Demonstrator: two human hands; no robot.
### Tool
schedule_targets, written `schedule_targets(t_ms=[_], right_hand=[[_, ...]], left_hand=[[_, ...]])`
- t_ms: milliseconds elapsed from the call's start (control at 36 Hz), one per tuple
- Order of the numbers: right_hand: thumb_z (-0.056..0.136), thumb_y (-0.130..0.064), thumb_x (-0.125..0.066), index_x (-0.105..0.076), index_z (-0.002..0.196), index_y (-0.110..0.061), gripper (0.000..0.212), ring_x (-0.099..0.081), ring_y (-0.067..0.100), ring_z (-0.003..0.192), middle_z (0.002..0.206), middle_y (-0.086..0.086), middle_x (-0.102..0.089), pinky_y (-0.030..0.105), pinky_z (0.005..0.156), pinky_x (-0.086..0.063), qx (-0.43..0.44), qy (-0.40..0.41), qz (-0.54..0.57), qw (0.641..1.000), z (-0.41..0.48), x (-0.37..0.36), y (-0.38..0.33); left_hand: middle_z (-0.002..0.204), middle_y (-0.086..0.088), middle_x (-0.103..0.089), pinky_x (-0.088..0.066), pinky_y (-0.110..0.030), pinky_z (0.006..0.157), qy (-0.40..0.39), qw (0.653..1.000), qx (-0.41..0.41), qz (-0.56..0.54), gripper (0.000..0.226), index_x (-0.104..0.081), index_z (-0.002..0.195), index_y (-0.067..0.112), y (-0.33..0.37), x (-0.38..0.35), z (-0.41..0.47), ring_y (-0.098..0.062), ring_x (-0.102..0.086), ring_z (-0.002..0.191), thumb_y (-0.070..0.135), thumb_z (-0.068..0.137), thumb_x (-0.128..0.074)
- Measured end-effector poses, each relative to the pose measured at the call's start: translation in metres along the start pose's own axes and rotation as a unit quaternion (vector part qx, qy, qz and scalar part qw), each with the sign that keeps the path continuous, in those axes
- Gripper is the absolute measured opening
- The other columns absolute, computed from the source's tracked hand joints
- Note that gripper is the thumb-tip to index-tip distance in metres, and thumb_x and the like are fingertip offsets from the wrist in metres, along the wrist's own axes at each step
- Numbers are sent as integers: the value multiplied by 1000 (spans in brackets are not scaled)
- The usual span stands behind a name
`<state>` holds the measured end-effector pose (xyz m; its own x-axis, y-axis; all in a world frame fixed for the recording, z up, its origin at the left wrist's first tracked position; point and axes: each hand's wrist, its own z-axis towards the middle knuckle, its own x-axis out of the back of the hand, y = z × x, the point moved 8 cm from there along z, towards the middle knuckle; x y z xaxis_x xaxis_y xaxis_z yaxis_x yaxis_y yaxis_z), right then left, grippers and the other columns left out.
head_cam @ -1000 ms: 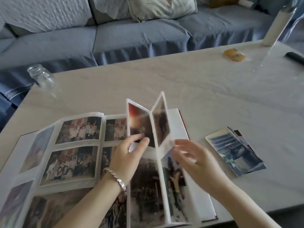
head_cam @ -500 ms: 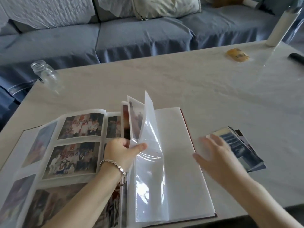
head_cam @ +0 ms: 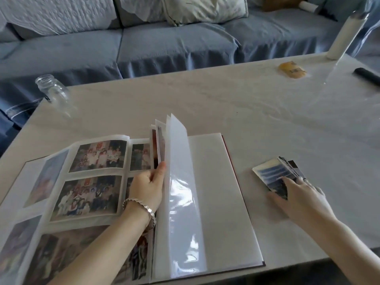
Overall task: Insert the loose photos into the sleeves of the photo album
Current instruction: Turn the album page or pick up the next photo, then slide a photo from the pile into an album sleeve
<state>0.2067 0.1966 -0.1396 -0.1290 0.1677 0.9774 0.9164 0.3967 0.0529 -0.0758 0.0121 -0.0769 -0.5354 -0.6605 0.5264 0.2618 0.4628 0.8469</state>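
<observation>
The photo album (head_cam: 218,194) lies open on the table's near side. Its left pages hold group photos in sleeves; the right page is blank white. My left hand (head_cam: 149,189), with a bracelet at the wrist, holds several pages upright at the spine, thumb against an empty clear sleeve page (head_cam: 181,182). A small stack of loose photos (head_cam: 273,173) lies to the right of the album. My right hand (head_cam: 300,196) rests on the stack's near end, fingers spread over the top photo.
A glass jar (head_cam: 52,90) stands at the table's far left edge. A yellow packet (head_cam: 292,69), a white cylinder (head_cam: 341,37) and a dark object (head_cam: 368,77) sit at the far right. A blue sofa (head_cam: 164,42) runs behind the pale table (head_cam: 226,99).
My right hand left the album pages and moved right onto the loose photo stack. My left hand took over the upright pages, now showing an empty sleeve page.
</observation>
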Motion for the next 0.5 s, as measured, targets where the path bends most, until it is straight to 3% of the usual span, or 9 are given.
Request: schedule_targets(t_ms=[167,250,389,444,500], right_hand=[[85,-62,-47,-54,103,-28,40,-50,17,109,114,-3,-58,26,89,-32,28,12,17,999,4,2,2],[89,-58,-43,-53,96,-28,32,-52,17,108,110,-3,-59,26,87,-33,27,26,23,999,3,7,2],[100,-27,-25,-51,98,-26,26,-56,15,102,107,-8,-62,22,71,-26,47,34,-42,997,0,18,-8],[96,-19,-36,-44,79,-22,18,-55,22,88,89,-6,-62,22,64,-24,37,76,12,996,-5,30,-6],[84,-3,-51,-35,62,-20,31,-44,27,66,59,-5,-47,26,50,-18,11,140,84,986,-10,46,0]], left_hand=[[42,5,-25,-24,-16,38,-9,1000,-1,-4,52,-29,51,13,4,-6,-1,-10,-24,43,36,93,-50],[35,12,-21,-23,-16,37,-11,1000,-8,-9,53,-25,50,14,7,-8,-1,-7,-21,38,33,94,-50],[47,1,-30,-29,-12,39,-23,1000,-20,-4,50,-33,52,10,12,-11,-2,-12,-28,45,33,94,-47],[47,0,-31,-30,-12,40,-31,999,-18,-4,49,-34,52,10,12,-14,-2,-12,-29,45,33,95,-46],[44,3,-29,-29,-11,38,-32,999,-16,-10,50,-34,51,11,11,-15,-2,-10,-27,43,31,94,-48]])
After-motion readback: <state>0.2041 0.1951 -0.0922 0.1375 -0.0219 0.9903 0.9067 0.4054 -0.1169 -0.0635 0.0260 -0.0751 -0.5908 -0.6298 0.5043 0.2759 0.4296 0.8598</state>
